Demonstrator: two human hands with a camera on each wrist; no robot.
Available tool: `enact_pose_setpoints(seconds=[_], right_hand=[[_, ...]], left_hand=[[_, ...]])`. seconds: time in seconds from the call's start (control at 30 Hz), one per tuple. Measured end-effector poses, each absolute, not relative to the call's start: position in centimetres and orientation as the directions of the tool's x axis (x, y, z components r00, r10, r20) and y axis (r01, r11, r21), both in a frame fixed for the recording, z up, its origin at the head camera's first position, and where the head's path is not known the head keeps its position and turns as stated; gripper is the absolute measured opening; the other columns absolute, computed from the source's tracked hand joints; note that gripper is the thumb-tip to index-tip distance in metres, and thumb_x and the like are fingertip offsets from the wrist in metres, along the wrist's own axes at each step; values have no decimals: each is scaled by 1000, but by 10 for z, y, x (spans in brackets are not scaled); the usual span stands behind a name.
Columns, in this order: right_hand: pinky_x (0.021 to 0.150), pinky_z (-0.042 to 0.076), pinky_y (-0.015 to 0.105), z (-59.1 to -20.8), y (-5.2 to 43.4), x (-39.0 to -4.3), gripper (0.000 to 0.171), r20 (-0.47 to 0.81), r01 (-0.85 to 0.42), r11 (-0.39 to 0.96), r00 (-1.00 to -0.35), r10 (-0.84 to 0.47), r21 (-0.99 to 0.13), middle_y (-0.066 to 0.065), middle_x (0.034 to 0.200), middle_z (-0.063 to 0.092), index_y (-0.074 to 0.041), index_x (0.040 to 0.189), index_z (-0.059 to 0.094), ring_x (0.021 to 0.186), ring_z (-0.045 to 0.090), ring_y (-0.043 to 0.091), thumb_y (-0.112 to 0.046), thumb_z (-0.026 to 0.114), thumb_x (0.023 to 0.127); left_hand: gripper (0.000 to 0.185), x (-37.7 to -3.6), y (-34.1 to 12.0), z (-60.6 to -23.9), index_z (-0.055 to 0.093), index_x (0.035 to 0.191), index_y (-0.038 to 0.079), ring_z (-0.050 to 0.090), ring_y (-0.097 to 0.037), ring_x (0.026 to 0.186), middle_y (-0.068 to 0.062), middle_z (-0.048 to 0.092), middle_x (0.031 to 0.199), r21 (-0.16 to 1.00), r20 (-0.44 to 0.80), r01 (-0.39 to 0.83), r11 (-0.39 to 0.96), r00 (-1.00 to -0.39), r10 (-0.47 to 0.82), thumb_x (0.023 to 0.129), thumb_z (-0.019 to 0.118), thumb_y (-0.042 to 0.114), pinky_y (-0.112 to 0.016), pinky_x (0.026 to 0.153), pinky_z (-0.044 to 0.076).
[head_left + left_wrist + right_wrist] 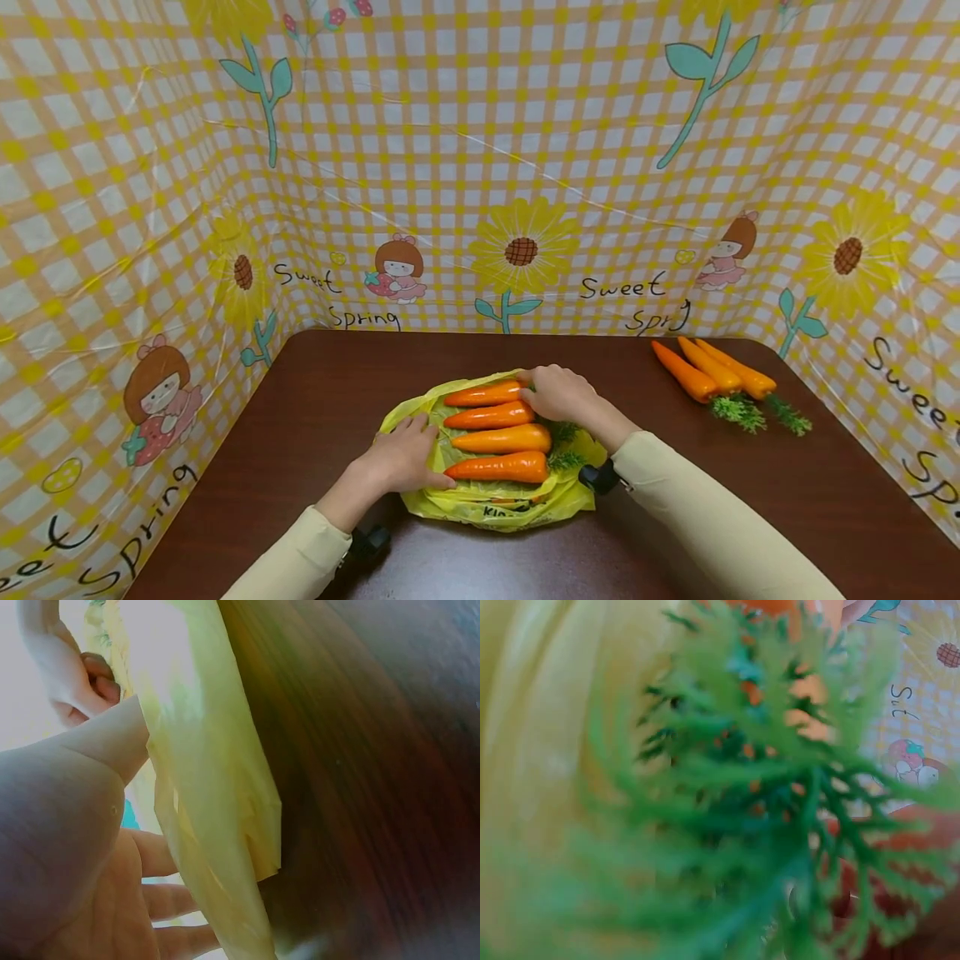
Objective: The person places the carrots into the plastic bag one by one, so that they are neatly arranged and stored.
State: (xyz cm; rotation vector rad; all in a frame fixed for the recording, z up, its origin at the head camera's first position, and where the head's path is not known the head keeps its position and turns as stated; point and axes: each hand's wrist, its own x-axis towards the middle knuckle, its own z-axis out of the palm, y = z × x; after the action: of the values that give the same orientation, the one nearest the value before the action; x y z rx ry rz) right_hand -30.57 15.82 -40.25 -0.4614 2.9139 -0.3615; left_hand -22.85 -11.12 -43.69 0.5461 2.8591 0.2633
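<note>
Several orange toy carrots (501, 439) with green leafy tops lie side by side in a yellow plastic bag (498, 518), tips to the left. My left hand (399, 457) rests at the bag's left edge with its fingers fairly straight; the left wrist view shows them reaching behind the yellow film (214, 780). My right hand (561, 393) holds the thick end of the farthest carrot (483, 393), and its fingers look curled in the left wrist view. Blurred green leaves (757, 795) fill the right wrist view and mostly hide that hand.
Three more carrots (705, 371) with green tops lie at the back right of the dark brown table (300, 417). A checked cloth with sunflowers (521, 250) stands up behind the table and along both sides.
</note>
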Motion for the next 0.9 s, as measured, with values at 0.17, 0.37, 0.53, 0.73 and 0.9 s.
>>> enact_pose_setpoints(seconds=[0.17,0.37,0.53,0.73,0.9], right_hand=[[41,21,25,-405,156,-308,41,-121,-288,925,-938,-325,-249,2,54,49,-14,141,61,41,23,11,-29,60,102],[40,24,24,-407,159,-308,35,-64,-309,921,-941,-333,-238,11,87,71,-17,133,68,42,31,12,-26,65,99],[41,25,24,-406,162,-308,34,-45,-335,907,-933,-358,-254,10,90,73,-15,131,70,41,31,12,-22,68,98],[42,22,24,-406,163,-308,33,-49,-348,900,-927,-373,-262,1,73,67,-16,129,71,41,28,11,-18,68,97],[42,22,24,-405,163,-308,32,-43,-344,900,-929,-368,-267,7,92,74,-17,127,72,42,28,11,-17,70,96]], left_hand=[[101,-227,-113,-437,45,151,3,33,-40,148,-20,32,161,238,-183,342,909,-903,388,79,75,66,-70,106,35],[101,-226,-112,-435,43,152,4,30,-40,149,-19,30,163,256,-201,327,910,-903,381,80,72,69,-70,109,32],[101,-226,-111,-433,42,153,5,29,-40,150,-18,28,164,244,-214,321,915,-903,374,81,69,71,-72,107,32],[100,-226,-111,-433,42,153,6,29,-40,149,-17,27,164,238,-236,316,919,-899,370,82,67,72,-72,105,35],[91,-227,-112,-434,44,152,6,30,-40,149,-17,28,163,249,-239,316,916,-896,374,90,57,71,-70,106,35]])
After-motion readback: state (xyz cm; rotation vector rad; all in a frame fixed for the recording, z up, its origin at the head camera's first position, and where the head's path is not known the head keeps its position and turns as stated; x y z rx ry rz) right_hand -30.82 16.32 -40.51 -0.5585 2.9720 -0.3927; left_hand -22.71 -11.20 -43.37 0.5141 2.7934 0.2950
